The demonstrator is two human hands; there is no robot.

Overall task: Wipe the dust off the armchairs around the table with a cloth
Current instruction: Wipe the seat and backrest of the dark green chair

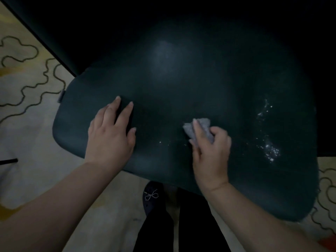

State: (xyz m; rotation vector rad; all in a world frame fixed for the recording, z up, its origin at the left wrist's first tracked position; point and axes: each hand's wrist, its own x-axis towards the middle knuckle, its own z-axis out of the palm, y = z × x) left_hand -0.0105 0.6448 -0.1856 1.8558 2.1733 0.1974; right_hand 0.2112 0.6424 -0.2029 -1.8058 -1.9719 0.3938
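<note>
Dim room, seen from above; pale carpet [32, 113] with dark looping line pattern and some yellowish patches, visible at left, bottom and far right. Dark table edge [45, 42] runs diagonally across the upper left, above the carpet. Armchair [181, 79]: dark green, smooth, rounded seat surface filling most of the view; soft highlight near upper centre; scatter of bright specks [269, 150] at its right side, a few more near the middle, nature not discernible. Small grey tab [61, 96] at the chair's left edge. Left hand [111, 135]: laid flat on the left part of the seat, fingers straight and spread, palm down, grasping nothing. Right hand [211, 151]: on the seat to the right of the left hand, fingers curled round the cloth [198, 128], index finger extended across its top. Cloth: small, grey, bunched, pressed against the seat near its centre, partly covered by the fingers. Below the seat's near edge: dark trousers [181, 230] and one dark shoe [152, 195] with a dotted bow motif, standing on the carpet. Thin dark rod [9, 161] at far left edge, lying over the carpet, identity unclear. No containers seen.
</note>
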